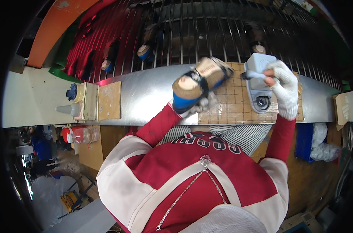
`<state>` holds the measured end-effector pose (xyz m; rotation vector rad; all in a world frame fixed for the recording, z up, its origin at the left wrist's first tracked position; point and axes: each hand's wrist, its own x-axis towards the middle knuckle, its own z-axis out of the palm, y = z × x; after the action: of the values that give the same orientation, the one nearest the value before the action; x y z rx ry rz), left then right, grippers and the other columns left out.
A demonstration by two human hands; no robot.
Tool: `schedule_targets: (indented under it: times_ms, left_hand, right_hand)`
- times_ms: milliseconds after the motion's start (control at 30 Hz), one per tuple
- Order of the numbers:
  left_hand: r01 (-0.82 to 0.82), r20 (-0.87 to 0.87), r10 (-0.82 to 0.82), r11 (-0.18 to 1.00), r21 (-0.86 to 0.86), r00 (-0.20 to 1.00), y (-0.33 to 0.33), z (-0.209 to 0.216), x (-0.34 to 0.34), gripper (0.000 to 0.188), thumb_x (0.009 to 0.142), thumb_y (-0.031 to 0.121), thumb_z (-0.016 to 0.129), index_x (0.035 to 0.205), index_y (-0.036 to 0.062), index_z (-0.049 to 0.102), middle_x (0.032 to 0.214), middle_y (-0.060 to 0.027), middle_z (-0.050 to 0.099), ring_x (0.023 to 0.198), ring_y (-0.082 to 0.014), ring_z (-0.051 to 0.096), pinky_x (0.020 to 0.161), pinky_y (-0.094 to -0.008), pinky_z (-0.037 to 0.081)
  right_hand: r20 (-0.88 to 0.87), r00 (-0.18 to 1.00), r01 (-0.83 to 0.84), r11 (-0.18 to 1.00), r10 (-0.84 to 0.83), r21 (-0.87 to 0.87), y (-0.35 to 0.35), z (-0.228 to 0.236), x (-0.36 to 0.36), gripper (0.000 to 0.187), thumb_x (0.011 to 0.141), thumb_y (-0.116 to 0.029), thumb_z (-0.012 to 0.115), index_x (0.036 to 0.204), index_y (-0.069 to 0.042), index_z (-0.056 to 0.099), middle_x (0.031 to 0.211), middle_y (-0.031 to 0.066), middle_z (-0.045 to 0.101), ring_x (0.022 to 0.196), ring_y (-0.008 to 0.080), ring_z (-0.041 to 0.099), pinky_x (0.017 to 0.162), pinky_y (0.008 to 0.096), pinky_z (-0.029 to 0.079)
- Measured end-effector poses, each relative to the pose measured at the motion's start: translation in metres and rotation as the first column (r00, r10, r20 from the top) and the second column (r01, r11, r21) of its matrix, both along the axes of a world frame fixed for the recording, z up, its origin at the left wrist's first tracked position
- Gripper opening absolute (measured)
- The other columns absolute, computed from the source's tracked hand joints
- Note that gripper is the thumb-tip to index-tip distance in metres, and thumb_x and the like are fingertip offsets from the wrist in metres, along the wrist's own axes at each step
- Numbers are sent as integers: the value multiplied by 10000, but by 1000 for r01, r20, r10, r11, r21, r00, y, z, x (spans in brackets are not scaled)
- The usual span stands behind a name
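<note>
My left hand (206,104), in a pale glove, is closed around the underside of a sandal on a shoe last (189,92). The last is brown and cream on top and blue at the sides, with black straps across it; its far end is blurred. My right hand (283,79), in a white knitted glove with bare fingertips, pinches a small brush (255,75) by its pale handle. The brush's dark tip points left toward the last, apart from it. Below the brush stands a pale grey pot-like container (255,92) with a round dark opening at its near end.
A gridded brown board (223,105) lies on the metal bench (145,93). Beyond runs a rack of metal bars (176,35) carrying several other lasts (144,51). At left are a grey cone (68,109) and a clear bottle (85,134). A cardboard box (345,108) stands at right.
</note>
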<state>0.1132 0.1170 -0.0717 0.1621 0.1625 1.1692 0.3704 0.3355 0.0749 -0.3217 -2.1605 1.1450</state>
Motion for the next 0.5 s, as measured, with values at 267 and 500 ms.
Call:
schedule_targets:
  times_ms: [267, 500]
  left_hand:
    - [-553, -232, 511, 674, -489, 828, 111, 17, -80, 707, 877, 682, 602, 1116, 17, 616, 936, -150, 693, 763, -260, 694, 961, -541, 521]
    - [-602, -209, 611, 555, -574, 763, 179, -6, -122, 833, 797, 859, 508, 1140, 107, 618, 1000, -127, 666, 918, -291, 662, 980, -547, 483]
  right_hand:
    - [-153, 869, 354, 807, -471, -473, 5, -60, 65, 219, 920, -173, 720, 1011, 20, 673, 849, -24, 598, 753, 60, 504, 680, 213, 402]
    - [-78, 890, 346, 776, -450, -528, 27, -56, 51, 328, 1011, -319, 617, 1041, 7, 647, 823, 7, 615, 675, 58, 497, 602, 217, 394]
